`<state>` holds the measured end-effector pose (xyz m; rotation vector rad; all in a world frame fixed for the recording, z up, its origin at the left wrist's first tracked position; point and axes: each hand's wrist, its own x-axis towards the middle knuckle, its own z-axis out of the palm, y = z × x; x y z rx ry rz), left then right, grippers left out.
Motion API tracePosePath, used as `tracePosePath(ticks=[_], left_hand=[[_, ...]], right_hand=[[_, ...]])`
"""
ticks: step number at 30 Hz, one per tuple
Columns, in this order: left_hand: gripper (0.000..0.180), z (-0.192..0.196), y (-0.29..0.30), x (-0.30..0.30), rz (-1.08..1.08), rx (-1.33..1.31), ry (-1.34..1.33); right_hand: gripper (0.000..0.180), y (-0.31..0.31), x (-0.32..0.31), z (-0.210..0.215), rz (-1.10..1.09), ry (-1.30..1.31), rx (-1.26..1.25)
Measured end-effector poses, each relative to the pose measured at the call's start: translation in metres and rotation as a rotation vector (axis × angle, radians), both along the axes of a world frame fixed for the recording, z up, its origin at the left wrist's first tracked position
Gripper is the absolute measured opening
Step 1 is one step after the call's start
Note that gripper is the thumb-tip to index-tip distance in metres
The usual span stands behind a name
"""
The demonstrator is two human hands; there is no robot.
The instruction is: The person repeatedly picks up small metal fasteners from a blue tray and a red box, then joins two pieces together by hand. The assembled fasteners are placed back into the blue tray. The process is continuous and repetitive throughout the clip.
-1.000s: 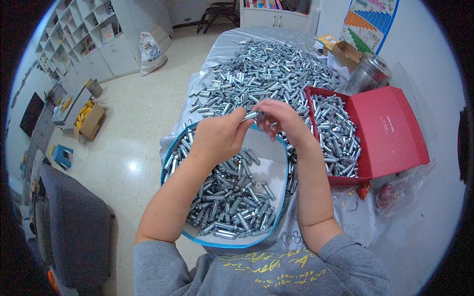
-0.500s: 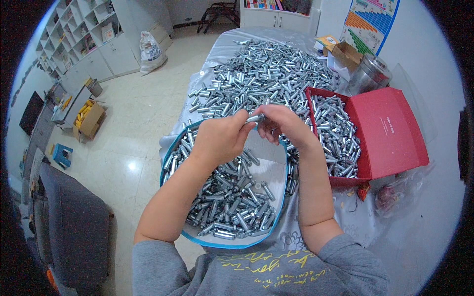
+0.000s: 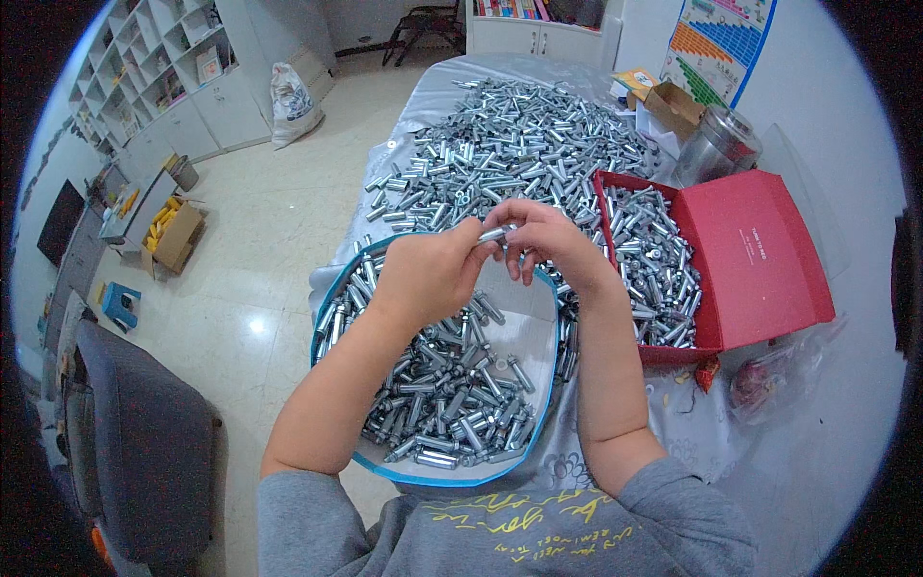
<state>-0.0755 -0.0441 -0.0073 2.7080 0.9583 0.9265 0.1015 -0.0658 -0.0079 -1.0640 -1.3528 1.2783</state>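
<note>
A silver metal expansion bolt [image 3: 493, 234] is pinched between the thumb and fingers of my left hand [image 3: 428, 267]. My right hand [image 3: 550, 240] has its thumb and index finger closed around the bolt's right end, while its other fingers hang curled below. Both hands are above the far part of a blue-rimmed, white-lined bin [image 3: 532, 332]. Loose expansion bolts [image 3: 447, 399] fill much of that bin, at its left and near side. My fingers partly cover the held bolt, so its tip is hidden.
A large heap of metal bolts and sleeves [image 3: 529, 135] covers the far table. At right, an open red box [image 3: 755, 260] holds more bolts. Behind it stand a metal canister [image 3: 719, 144] and a cardboard box [image 3: 675, 108]. A clear plastic bag [image 3: 769, 385] lies near it; a dark chair [image 3: 144, 442] stands left.
The fingers of my right hand have shifted around the bolt's end, with the index finger raised and arched. My left hand has stayed nearly still, keeping its hold.
</note>
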Motion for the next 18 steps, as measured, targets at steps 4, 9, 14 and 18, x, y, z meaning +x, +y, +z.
tracePosePath(ticks=[4, 9, 14, 18], left_hand=[[0.018, 0.001, 0.001, -0.003, 0.023, 0.0, -0.007], [0.02, -0.001, 0.004, -0.001, -0.006, 0.06, -0.02], [0.02, -0.002, 0.004, -0.002, -0.01, 0.093, -0.044], [0.02, -0.002, 0.005, -0.003, 0.008, 0.055, -0.026]], right_hand=[[0.02, 0.004, 0.008, 0.0, -0.144, 0.057, 0.025], [0.018, 0.006, 0.005, -0.008, -0.04, 0.027, -0.024], [0.028, 0.0, -0.002, 0.001, -0.026, 0.084, -0.123], [0.031, -0.003, -0.011, 0.002, 0.037, -0.02, -0.124]])
